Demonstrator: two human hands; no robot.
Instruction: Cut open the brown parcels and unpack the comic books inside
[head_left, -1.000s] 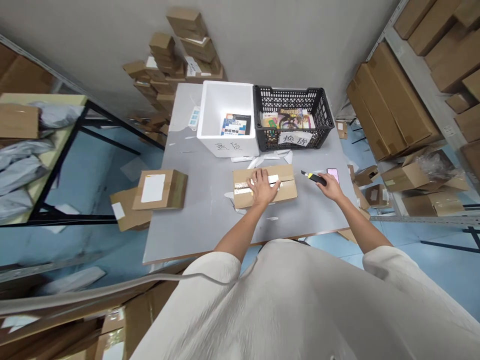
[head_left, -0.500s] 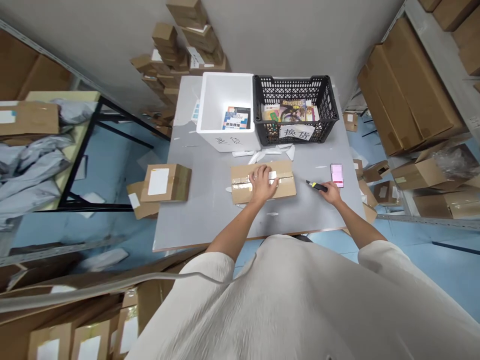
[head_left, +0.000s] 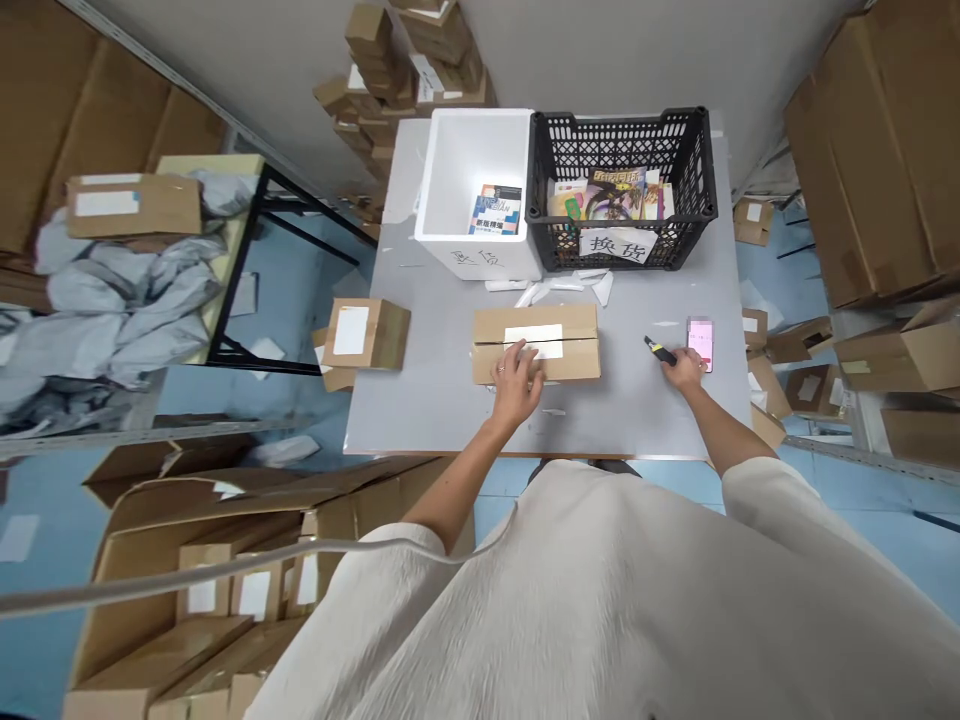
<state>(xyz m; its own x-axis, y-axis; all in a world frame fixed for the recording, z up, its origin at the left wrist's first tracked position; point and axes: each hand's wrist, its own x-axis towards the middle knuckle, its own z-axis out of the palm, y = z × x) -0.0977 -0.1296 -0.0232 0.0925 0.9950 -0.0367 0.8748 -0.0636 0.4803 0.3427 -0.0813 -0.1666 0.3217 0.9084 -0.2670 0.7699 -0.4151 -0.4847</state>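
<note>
A closed cardboard box (head_left: pixel 574 352) lies in front of me on the grey table, with a white label (head_left: pixel 546 334) across the dark seam on its top. My left hand (head_left: pixel 516 385) rests on the near side of this box, its fingers stretched onto the top and the label's lower edge. To the right, my right hand (head_left: pixel 684 370) is closed around the rear of a black and yellow utility knife (head_left: pixel 660 350), whose tip points left toward the box. Its fingers lie at the edge of a phone (head_left: pixel 700 340) with a pink screen, partly covering it.
A white foam box (head_left: pixel 480 262) and a black plastic crate (head_left: pixel 622 250), both with books inside, stand at the table's back. Paper scraps (head_left: pixel 559 284) lie before them. Another labelled carton (head_left: pixel 379 333) sits on the left. Shelves with cartons and grey parcels (head_left: pixel 135 290) flank the table.
The box's upper side looks different: a larger white label shows across the seam. My left hand has shifted to its near edge. My right hand, with the knife, has come against the phone.
</note>
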